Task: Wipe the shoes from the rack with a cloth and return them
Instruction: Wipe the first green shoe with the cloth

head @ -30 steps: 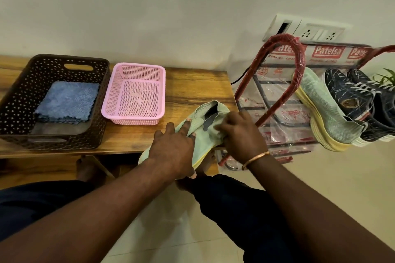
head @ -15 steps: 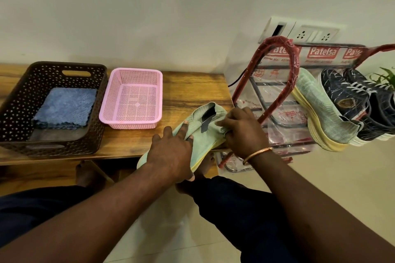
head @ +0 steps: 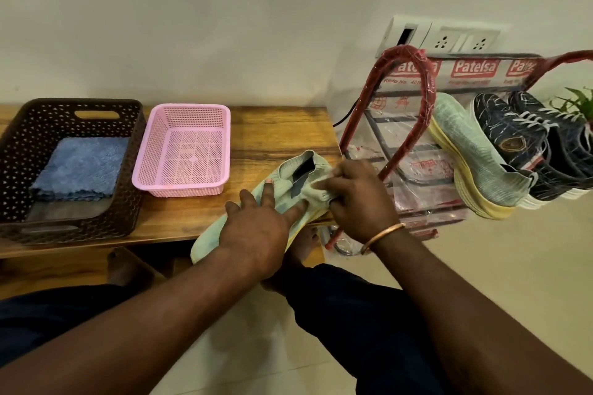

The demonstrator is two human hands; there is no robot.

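Nearest, two bare forearms reaching forward over dark-trousered knees. Left hand [head: 256,228] laid flat with fingers spread on the forefoot of a pale green shoe [head: 282,199], pressing it rather than wrapping it. Right hand [head: 353,199], with a thin bangle [head: 382,232] at the wrist, pinched shut on the knit collar at the shoe's heel end; a small pale fold between those fingers, cloth or collar not clear.

Shoe lying on the front right corner of the wooden bench [head: 272,125], toe overhanging the front edge toward the lower left, heel opening toward the upper right. Long axis on a diagonal from near-left to far-right. Dark strip visible at the tongue.

Farther back on the bench, a pink mesh basket [head: 154,170], and left of it a brown perforated basket [head: 19,138] holding a folded blue cloth [head: 80,167].

To the right, well apart from the bench, a red-framed shoe rack [head: 417,74] wrapped in printed plastic. On it, a matching pale green shoe [head: 475,154] with yellow sole, tilted toe up, and beside it dark blue laced shoes [head: 519,138]. Behind, a wall socket panel [head: 449,38].
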